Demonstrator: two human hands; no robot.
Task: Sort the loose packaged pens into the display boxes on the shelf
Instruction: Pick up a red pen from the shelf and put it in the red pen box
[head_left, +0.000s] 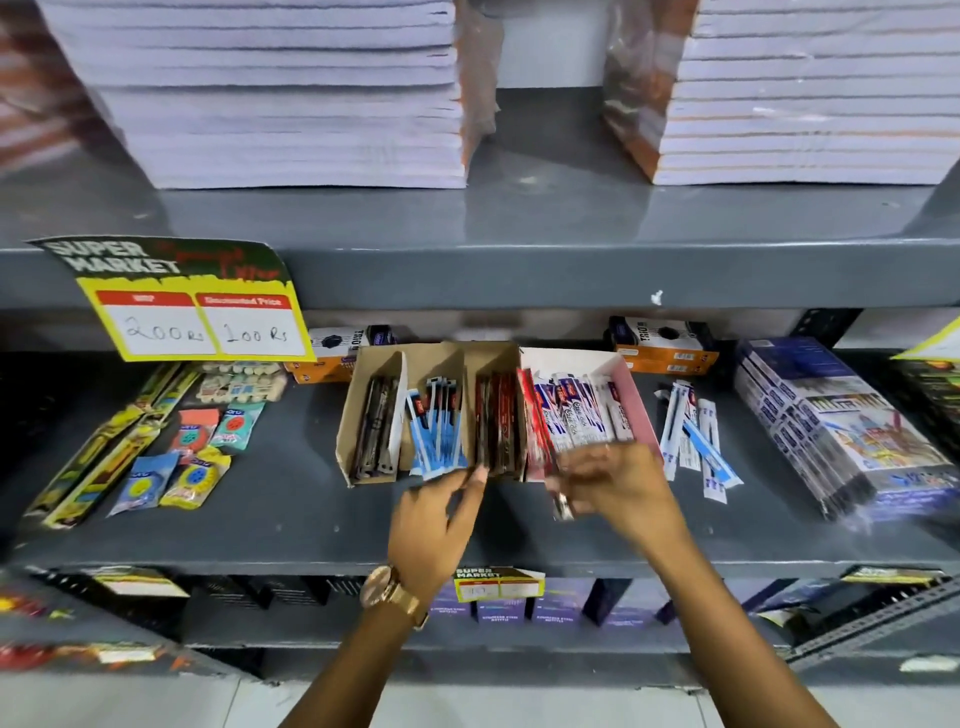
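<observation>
Left hand (436, 519), fingers spread loose, beside brown box (353, 415); right hand (618, 483) fingers gripping blurred packets (563, 499).

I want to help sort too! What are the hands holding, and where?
The right hand pinches a packaged pen near its lower end. The left hand holds nothing.

bright, even overhead light | glare on upper shelf (519, 218) | hands motion-blurred | edges bowed, smeared

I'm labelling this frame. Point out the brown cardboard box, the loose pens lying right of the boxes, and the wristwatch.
brown cardboard box (349, 415): head view, left outer wall.
loose pens (696, 441): head view, middle of the pile.
wristwatch (378, 590): head view, its face.
</observation>
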